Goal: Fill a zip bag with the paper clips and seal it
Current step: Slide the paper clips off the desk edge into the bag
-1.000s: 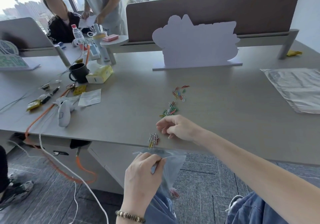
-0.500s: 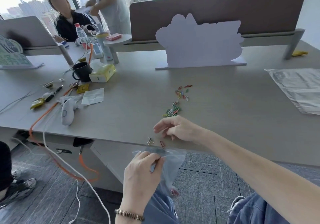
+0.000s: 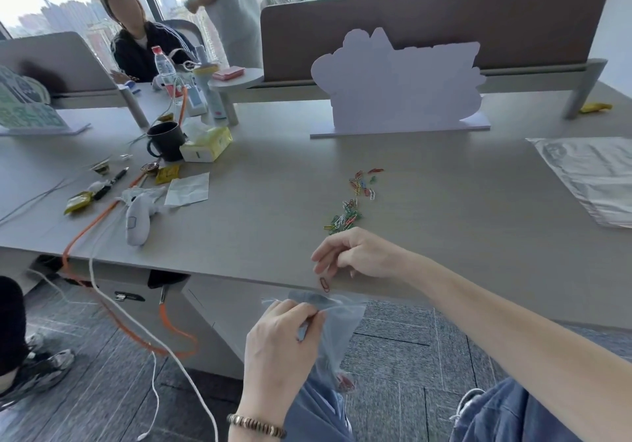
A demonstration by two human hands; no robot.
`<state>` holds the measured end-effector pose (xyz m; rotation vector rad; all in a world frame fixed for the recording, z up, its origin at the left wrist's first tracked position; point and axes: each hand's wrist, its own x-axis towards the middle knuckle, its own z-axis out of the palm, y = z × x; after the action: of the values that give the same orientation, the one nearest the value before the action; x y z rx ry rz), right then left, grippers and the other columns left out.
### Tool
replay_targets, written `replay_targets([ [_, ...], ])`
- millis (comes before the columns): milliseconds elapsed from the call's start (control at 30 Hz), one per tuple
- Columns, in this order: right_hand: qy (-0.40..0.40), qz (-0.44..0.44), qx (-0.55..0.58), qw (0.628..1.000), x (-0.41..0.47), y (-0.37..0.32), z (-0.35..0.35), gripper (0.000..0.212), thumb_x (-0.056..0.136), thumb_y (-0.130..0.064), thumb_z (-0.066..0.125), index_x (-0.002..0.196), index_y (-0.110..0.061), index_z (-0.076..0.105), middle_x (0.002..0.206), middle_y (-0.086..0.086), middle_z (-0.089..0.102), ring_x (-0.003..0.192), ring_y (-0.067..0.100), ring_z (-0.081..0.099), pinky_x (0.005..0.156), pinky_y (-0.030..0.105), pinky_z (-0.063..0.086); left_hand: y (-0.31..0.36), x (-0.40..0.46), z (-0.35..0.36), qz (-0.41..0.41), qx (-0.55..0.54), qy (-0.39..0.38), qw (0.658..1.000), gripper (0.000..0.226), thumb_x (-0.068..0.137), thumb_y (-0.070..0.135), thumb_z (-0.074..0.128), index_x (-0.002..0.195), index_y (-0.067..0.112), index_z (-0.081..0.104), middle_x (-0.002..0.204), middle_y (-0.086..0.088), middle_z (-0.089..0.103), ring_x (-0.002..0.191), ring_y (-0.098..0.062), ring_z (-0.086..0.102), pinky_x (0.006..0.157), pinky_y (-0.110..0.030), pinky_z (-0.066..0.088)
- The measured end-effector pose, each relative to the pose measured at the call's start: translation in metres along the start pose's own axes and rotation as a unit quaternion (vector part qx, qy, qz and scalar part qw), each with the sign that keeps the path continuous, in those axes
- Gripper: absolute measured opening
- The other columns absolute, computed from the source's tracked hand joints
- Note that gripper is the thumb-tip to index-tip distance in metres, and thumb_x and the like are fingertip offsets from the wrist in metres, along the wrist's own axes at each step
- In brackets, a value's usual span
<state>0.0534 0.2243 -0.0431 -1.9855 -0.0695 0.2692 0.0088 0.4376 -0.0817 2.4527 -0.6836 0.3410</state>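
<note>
A clear zip bag [image 3: 340,330] hangs just below the desk's front edge, with my left hand [image 3: 280,342] pinching its open top. A few red paper clips [image 3: 345,382] lie in the bag's bottom. My right hand [image 3: 359,253] rests on the desk edge right above the bag, fingers loosely curled and pointing down. One red paper clip [image 3: 324,284] lies at the very edge under those fingers. Two loose piles of coloured paper clips sit farther back on the desk, the nearer pile [image 3: 345,218] just beyond my right hand and the farther pile [image 3: 364,183] behind it.
A white cut-out board [image 3: 398,85] stands behind the clips. A silvery bag [image 3: 588,174] lies at the right. At the left are a black mug [image 3: 166,140], a tissue pack [image 3: 207,145], a white handheld device [image 3: 136,219] and orange and white cables [image 3: 92,270]. Two people are at the far desk.
The small cluster of clips at the desk edge has shrunk to one red clip. My right hand has stayed at the edge, its fingers uncurling slightly. My left hand keeps holding the bag.
</note>
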Motion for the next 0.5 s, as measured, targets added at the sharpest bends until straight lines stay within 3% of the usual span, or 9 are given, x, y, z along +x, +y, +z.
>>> replay_targets([
  [100,0.036,0.007,-0.026,0.999,-0.008,0.002,0.002,0.047,0.083,0.015,0.036,0.11,-0.003,0.07,0.097,0.007,0.076,0.083,0.013,0.067,0.06,0.02,0.049,0.001,0.0,0.001,0.002,0.0,0.003,1.0,0.017,0.082,0.037,0.073,0.069,0.028,0.068,0.063,0.018,0.054,0.063,-0.002,0.051,0.053,-0.017,0.043],
  [267,-0.021,-0.006,-0.033,0.999,-0.023,-0.001,0.009,0.05,0.08,0.013,0.038,0.105,-0.009,0.074,0.097,0.005,0.08,0.083,0.009,0.064,0.086,0.022,0.054,0.003,0.001,0.002,0.005,-0.003,0.003,1.0,0.018,0.082,0.037,0.074,0.069,0.029,0.067,0.064,0.017,0.054,0.063,-0.003,0.049,0.053,-0.019,0.043],
  [400,0.06,0.006,0.018,0.998,-0.019,0.004,-0.006,0.048,0.08,0.018,0.037,0.105,-0.004,0.072,0.095,0.009,0.078,0.073,0.011,0.063,0.058,0.01,0.046,0.006,0.0,0.001,0.01,-0.008,0.003,1.0,0.016,0.081,0.037,0.076,0.07,0.03,0.068,0.065,0.018,0.057,0.064,-0.002,0.052,0.055,-0.021,0.047],
  [500,0.18,0.02,0.062,0.982,-0.013,0.019,-0.026,0.044,0.084,0.017,0.04,0.103,-0.007,0.072,0.097,0.012,0.077,0.076,0.015,0.063,0.051,0.008,0.042,0.008,0.0,0.001,0.02,-0.013,-0.003,1.0,0.014,0.081,0.035,0.076,0.07,0.03,0.069,0.065,0.02,0.058,0.064,0.0,0.052,0.055,-0.016,0.045],
])
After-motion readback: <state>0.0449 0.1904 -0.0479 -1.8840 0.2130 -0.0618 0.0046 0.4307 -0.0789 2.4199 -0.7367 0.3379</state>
